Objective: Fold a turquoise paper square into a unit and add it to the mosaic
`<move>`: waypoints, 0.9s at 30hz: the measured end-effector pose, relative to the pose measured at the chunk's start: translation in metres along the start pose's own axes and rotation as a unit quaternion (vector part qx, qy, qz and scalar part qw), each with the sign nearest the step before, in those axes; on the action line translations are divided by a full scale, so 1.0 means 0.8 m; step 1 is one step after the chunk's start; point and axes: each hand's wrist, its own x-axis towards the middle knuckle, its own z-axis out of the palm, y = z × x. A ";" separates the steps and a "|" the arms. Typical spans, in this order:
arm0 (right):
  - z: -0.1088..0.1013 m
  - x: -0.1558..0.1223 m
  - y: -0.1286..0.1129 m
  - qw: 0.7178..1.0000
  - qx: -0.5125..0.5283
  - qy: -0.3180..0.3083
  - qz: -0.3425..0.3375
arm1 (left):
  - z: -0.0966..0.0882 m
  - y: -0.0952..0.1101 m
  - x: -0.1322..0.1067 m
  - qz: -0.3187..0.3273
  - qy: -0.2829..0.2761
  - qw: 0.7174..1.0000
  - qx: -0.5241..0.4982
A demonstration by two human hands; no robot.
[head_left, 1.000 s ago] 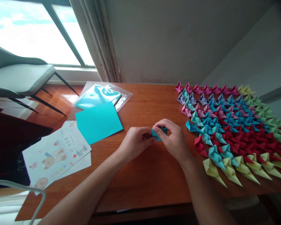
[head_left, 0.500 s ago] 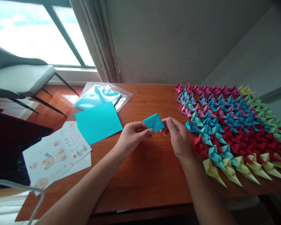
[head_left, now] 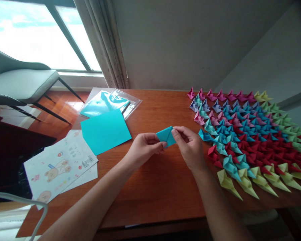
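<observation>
A small folded blue paper [head_left: 167, 136] is held between both hands above the wooden table [head_left: 150, 187]. My left hand [head_left: 147, 146] pinches its left and lower edge, thumb on top. At its right edge, my right hand [head_left: 189, 144] grips the paper between thumb and fingers. A crease runs across the paper's face. Part of its right side is hidden behind the right thumb and fingers. Flat on the table to the left lies a blue paper sheet [head_left: 105, 132].
Rows of folded paper boats [head_left: 256, 150] in several colours cover the table's right side. Clear plastic packets [head_left: 102, 103] with blue paper lie at the back left, white bear-print sheets [head_left: 62, 167] at the front left. A chair [head_left: 22, 80] stands by the window.
My right hand has moved left and closed on the paper's right edge. The folded paper has shifted slightly right and down, together with my left hand.
</observation>
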 end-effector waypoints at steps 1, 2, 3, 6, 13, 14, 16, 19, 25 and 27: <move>0.000 0.000 0.000 1.000 0.003 0.000 0.004 | 0.001 0.000 0.000 -0.002 -0.007 1.000 0.002; 0.000 0.000 0.000 1.000 0.004 0.001 0.005 | 0.001 -0.001 0.000 -0.004 -0.014 1.000 0.002; 0.000 0.000 0.000 1.000 0.003 0.004 0.004 | 0.002 -0.001 -0.001 -0.006 -0.018 1.000 0.001; 0.001 -0.001 -0.001 1.000 0.015 0.013 0.006 | 0.004 0.001 -0.002 -0.011 -0.021 1.000 -0.005; 0.002 -0.002 0.002 1.000 0.016 -0.005 0.011 | 0.006 -0.002 -0.001 -0.018 -0.020 1.000 -0.012; 0.002 -0.002 0.002 1.000 0.016 -0.001 0.010 | 0.006 -0.003 -0.001 -0.018 -0.023 1.000 -0.009; 0.001 -0.003 0.002 1.000 0.022 0.001 0.011 | 0.007 -0.003 -0.001 -0.019 -0.031 0.999 -0.001; 0.000 -0.003 0.000 0.999 0.038 -0.014 0.018 | 0.006 -0.003 -0.002 -0.022 -0.055 0.998 0.000; 0.001 -0.002 -0.003 0.996 0.065 -0.041 0.043 | 0.002 -0.006 -0.001 -0.004 -0.051 0.998 -0.023; 0.001 -0.002 -0.003 0.997 0.054 -0.033 0.038 | 0.002 -0.007 -0.001 -0.005 -0.044 0.999 -0.016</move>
